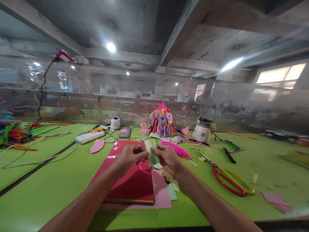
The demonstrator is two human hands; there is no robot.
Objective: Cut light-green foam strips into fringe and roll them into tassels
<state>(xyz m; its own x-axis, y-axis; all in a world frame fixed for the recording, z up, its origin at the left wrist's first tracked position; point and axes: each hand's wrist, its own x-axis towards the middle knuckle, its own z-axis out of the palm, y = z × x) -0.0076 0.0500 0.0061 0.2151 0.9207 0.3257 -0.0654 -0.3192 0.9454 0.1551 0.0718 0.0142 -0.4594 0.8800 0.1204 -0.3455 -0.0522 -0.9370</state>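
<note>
Red sheets [127, 185] lie in a stack on the green table [193, 214], and over the stack's far right corner both hands hold a folded-looking pale green and yellow paper piece [152, 154]. The left hand [132, 155] pinches its left edge; the right hand [169, 157] pinches the right, thumb on its face. A pink loop [145, 168] rests on the stack just below. Pink yarn [176, 149] and a tasselled ornament [163, 120] sit beyond the stack, a white power strip [89, 137] to its far left, scissors [230, 180] with red and yellow handles well to its right. The right hand and forearm partly cover paper scraps [172, 190] beside the stack. Shapes behind the perforated panel [135, 85] are blurred; a coloured bundle [13, 133], far left of the stack, is cut off.
</note>
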